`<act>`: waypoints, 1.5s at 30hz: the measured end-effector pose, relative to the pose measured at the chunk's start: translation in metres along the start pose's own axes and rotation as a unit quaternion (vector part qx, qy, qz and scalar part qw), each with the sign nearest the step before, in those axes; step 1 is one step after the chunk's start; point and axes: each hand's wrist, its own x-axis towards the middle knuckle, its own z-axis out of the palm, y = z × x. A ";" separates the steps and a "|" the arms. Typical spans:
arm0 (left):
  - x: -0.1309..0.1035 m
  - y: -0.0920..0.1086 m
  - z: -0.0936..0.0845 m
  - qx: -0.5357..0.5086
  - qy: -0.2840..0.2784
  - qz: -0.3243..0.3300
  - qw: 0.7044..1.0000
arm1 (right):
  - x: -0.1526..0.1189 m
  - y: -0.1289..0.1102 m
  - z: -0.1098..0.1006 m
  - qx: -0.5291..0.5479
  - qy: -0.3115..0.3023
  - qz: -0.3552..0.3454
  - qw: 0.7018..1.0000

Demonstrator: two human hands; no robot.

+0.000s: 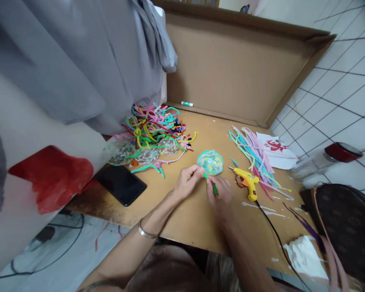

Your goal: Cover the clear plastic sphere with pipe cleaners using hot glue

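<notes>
My left hand [188,179] is closed in a pinch, its fingertips beside the near rim of a small round bowl-like piece [210,162]. This piece is see-through with a turquoise edge and yellow, white and green flecks. My right hand [221,195] grips a short green stick-like thing [214,188], whose light green tip reaches the left fingertips. What the left fingers pinch is hidden. A yellow hot glue gun [248,182] lies on its side to the right of my right hand, nozzle pointing left.
Colourful pipe cleaners [158,121] and several clear flecked rounds are heaped at left. Loose pipe cleaners [255,150] fan out at right. A black phone [121,184], glue stick [187,104], bottle [322,160] and brown bag [343,227] surround the work area. Cardboard [231,69] stands behind.
</notes>
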 end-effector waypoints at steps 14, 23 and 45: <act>0.004 0.002 0.006 -0.119 -0.016 -0.064 0.991 | 0.005 -0.002 0.000 0.089 0.038 0.143 0.985; 0.003 0.003 0.003 -0.105 -0.029 -0.035 0.993 | 0.014 -0.007 -0.013 0.274 -0.059 0.269 0.921; 0.004 0.010 -0.002 -0.218 -0.104 -0.107 0.965 | 0.013 -0.005 -0.010 0.374 -0.064 0.355 0.855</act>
